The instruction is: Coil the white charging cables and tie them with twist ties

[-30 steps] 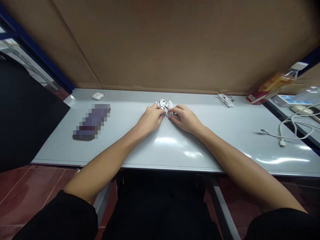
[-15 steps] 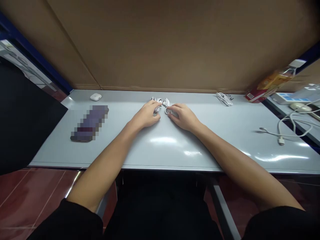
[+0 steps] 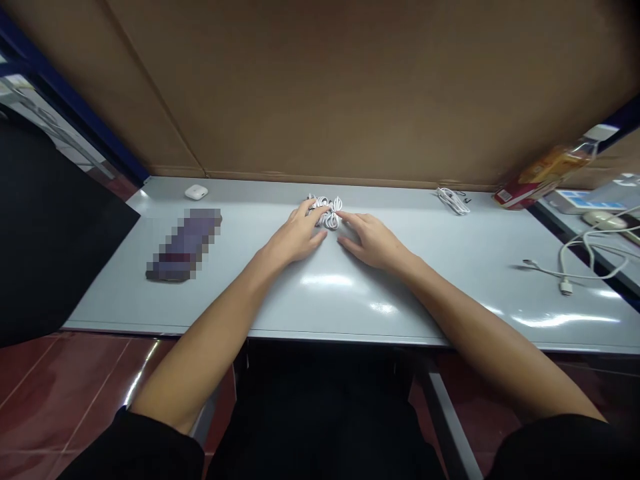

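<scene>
Two coiled white cables lie side by side on the grey table (image 3: 350,300), their loops close together. My left hand (image 3: 298,235) rests beside the left cable bundle (image 3: 320,202), its fingers reaching over the coil and partly hiding it, thumb held apart. Across from it, my right hand (image 3: 373,241) has its index fingertip at the edge of the right cable bundle (image 3: 333,217). The right thumb is spread away, and nothing shows between it and the fingers.
A third coiled white cable (image 3: 453,201) lies near the back panel. Left are a white earbud case (image 3: 196,192) and a blurred-out phone-like object (image 3: 185,245). On the right are a leaning bottle (image 3: 550,167), a loose white cable (image 3: 566,285) and a computer mouse (image 3: 605,220).
The right cable bundle has shifted left against the other one. My right thumb has come away from it, and my left fingers have spread slightly over the left coil.
</scene>
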`<action>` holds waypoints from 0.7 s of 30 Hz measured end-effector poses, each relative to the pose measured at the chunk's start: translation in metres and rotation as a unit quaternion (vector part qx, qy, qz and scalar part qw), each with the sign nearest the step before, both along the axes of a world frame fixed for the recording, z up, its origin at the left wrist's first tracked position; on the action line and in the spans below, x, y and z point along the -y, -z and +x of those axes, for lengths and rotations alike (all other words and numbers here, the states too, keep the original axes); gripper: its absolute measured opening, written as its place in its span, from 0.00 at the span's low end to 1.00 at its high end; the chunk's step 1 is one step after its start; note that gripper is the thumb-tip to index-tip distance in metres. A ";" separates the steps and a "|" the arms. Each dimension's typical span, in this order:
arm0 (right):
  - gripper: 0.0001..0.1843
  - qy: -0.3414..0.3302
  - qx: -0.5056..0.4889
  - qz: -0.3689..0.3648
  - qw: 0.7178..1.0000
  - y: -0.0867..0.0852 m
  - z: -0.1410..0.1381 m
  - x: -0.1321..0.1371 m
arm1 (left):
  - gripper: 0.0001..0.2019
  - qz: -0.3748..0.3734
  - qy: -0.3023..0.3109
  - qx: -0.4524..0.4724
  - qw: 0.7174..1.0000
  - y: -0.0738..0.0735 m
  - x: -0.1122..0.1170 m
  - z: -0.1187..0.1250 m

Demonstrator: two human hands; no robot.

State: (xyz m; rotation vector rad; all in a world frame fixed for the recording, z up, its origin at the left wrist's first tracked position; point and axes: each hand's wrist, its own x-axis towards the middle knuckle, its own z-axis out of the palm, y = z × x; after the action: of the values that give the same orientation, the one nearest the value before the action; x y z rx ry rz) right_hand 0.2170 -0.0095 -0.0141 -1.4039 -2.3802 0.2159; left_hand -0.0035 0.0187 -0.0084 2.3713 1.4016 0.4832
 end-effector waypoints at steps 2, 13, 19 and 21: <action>0.35 0.008 0.033 -0.029 0.999 -0.011 0.001 0.015 | 0.33 -0.040 -0.024 -0.037 0.998 -0.008 0.017 -0.002; 0.33 0.096 0.122 -0.054 0.986 0.008 -0.042 0.105 | 0.29 -0.007 -0.051 -0.098 0.994 0.016 0.111 -0.006; 0.32 0.143 0.109 -0.046 0.983 0.019 -0.053 0.110 | 0.29 0.018 -0.043 -0.112 0.993 0.017 0.113 -0.005; 0.32 0.142 0.106 -0.043 0.983 0.018 -0.053 0.111 | 0.29 0.017 -0.041 -0.118 0.992 0.017 0.114 -0.006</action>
State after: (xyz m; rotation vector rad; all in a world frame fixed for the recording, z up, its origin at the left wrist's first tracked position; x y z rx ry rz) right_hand 0.1637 -0.1204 -0.0317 -1.8703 -2.3178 0.0992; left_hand -0.0099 -0.0951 -0.0250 2.4710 1.6092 0.2566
